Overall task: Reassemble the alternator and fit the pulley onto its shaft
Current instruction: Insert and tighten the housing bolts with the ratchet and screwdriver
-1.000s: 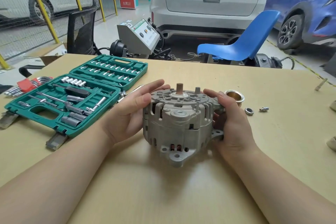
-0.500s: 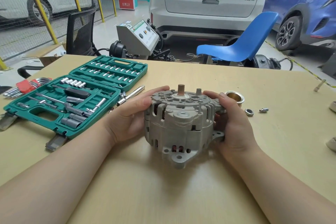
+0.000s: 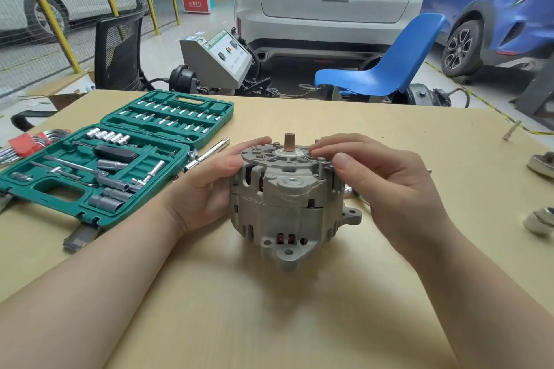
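While left hand steadies alternator (upright), right hand touches its top.

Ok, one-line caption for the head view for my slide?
Left hand steadies the alternator on the table; right hand at its top, shaft bare.

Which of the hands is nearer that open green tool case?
Left. The left hand rests against the alternator on the side facing the green tool case, close beside it. The right hand is on the alternator's far side.
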{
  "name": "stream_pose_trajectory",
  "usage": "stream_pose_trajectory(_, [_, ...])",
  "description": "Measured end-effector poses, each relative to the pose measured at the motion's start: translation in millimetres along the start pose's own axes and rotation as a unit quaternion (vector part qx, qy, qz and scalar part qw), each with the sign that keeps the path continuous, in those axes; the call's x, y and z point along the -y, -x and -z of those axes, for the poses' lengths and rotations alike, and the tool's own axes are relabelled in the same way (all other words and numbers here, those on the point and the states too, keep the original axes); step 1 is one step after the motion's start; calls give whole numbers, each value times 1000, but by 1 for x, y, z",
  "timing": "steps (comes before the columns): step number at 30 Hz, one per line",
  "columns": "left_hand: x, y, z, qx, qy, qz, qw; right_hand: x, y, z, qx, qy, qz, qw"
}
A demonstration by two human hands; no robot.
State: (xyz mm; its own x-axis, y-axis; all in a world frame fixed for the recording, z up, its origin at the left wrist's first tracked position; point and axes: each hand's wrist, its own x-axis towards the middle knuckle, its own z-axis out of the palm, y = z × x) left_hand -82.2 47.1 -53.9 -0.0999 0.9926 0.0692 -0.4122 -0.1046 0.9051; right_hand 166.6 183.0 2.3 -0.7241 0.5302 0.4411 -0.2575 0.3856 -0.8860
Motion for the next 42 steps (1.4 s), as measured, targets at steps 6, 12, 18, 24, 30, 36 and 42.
stream_pose_trajectory(6, [0,-1,-4,6,0,-10,1000,10,-4,-8,33,-26,-54,998])
stream_pose_trajectory(12, [1,-2,-8,6,-8,-16,1000,18,-6,-22,-7,-51,-63,997])
stream_pose_trajectory(18, [-1,-2,-16,-3,-12,-16,1000,17,-1,-14,-13,-91,-78,993])
stream_pose_trajectory(24, [-1,1,-27,-19,10,-23,999,15,0,-13,-10,-82,-64,995])
stream_pose_trajectory(30, [2,3,-36,-31,22,-22,999,12,2,-15,-30,-82,-68,994])
stream_pose_trajectory(36, [2,4,-35,-37,32,-29,998,10,1,-8,5,-86,-55,995])
stream_pose_trajectory(42, [7,1,-47,-113,4,-62,992,10,0,-14,-28,-84,-61,994])
